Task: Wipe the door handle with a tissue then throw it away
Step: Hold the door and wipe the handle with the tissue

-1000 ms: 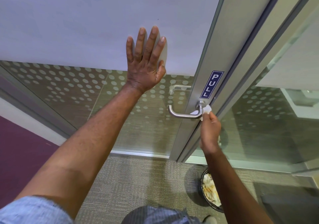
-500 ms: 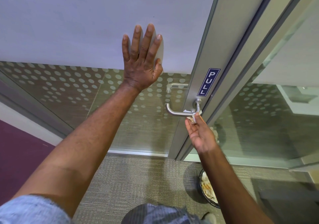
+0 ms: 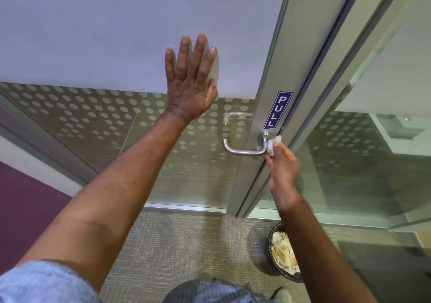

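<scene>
A silver lever door handle juts from the metal frame of a glass door, below a blue PULL sign. My right hand pinches a small white tissue against the handle's right end, by its neck. My left hand lies flat on the door's frosted panel, fingers spread, holding nothing. A dark round waste bin with crumpled paper in it stands on the floor under my right forearm, partly hidden by the arm.
The door's metal frame runs diagonally down to the grey carpet. A glass panel with a dotted film stands to the right. A purple floor area lies at the left.
My right hand has turned from palm-up under the handle to a pinch at the handle's right end, with the tissue moved up beside the neck. My left hand stays pressed on the door.
</scene>
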